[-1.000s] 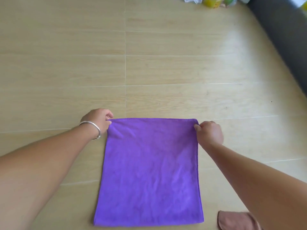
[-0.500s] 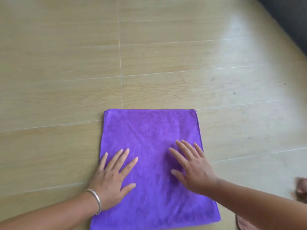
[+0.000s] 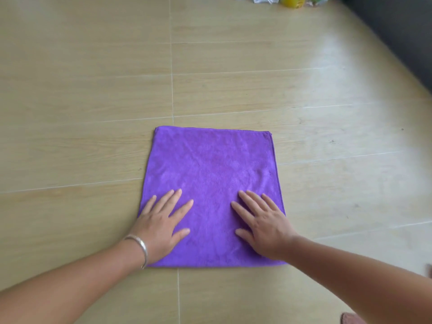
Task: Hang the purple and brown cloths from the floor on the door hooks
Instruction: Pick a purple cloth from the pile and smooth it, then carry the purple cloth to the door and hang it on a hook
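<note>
A purple cloth (image 3: 212, 169) lies spread flat and square on the tiled floor in the middle of the head view. My left hand (image 3: 161, 226), with a silver bangle on its wrist, presses flat on the cloth's near left part, fingers straight and spread. My right hand (image 3: 263, 224) presses flat on the near right part in the same way. A small piece of the brown cloth (image 3: 350, 319) shows at the bottom right edge, mostly hidden under my right forearm. No door or hooks are in view.
Beige floor tiles (image 3: 93, 90) stretch all around the cloth. A dark grey piece of furniture (image 3: 402, 36) runs along the right side. Plastic bags and a yellow object (image 3: 292, 0) sit at the far top edge.
My hands let go of the cloth's far corners, came back to its near half and now press flat there. The view has tilted up a little since half a second ago.
</note>
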Demonstrator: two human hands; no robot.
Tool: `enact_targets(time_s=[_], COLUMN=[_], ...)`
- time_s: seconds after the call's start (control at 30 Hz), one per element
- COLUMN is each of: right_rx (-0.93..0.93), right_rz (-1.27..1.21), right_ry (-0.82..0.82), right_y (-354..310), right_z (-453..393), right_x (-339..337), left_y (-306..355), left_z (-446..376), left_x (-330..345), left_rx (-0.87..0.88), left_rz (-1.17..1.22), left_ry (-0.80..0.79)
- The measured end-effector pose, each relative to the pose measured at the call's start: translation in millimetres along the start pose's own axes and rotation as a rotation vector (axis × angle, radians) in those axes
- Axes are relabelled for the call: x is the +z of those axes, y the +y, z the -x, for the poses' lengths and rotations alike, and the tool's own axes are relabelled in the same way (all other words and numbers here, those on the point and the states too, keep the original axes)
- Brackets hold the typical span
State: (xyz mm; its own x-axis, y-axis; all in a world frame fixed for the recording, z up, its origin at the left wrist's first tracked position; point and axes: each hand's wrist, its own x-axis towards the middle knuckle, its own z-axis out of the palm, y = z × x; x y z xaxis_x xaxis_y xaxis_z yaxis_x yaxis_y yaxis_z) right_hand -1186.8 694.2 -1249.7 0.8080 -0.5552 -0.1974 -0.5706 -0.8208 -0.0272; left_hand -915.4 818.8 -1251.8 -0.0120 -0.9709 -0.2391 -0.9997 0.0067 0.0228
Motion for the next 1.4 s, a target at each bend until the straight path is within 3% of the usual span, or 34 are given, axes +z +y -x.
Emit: enact_targets(time_s=[0.1, 0.23, 0.6, 0.77, 0.9, 1.07, 1.13, 1.4], right_rx=[-0.228, -0.371, -0.430, -0.222, 0.001, 0.123, 0.177, 0.179], right_rz=[0.025, 0.053, 0.147, 0.190, 0.174, 0.148, 0.119, 0.103], right_ry=[0.007, 0.014, 0.043, -0.038, -0.070, -0.003, 0.009, -0.102], right_y=[4, 9, 23, 10, 5, 7, 10, 11], right_z=[33, 64, 55, 60, 65, 70, 72, 78], right_x=[12, 23, 23, -1, -66, -183, -236, -447], left_y=[2, -12, -26, -22, -17, -12, -17, -39], left_z=[39, 69, 63, 65, 70, 66, 67, 94], left_x=[12, 24, 22, 2, -63, -183, -230, -446], left_rx=[0.223, 0.401, 0.462, 0.339, 0.213, 0.128, 0.038, -0.108], left_rz=[-0.037, -0.132, -0.105, -0.094, -0.096, -0.068, -0.091, -0.237], left_ry=[0.029, 0.079, 0.169, 0.055, -0.055, -0.030, -0.115, -0.121])
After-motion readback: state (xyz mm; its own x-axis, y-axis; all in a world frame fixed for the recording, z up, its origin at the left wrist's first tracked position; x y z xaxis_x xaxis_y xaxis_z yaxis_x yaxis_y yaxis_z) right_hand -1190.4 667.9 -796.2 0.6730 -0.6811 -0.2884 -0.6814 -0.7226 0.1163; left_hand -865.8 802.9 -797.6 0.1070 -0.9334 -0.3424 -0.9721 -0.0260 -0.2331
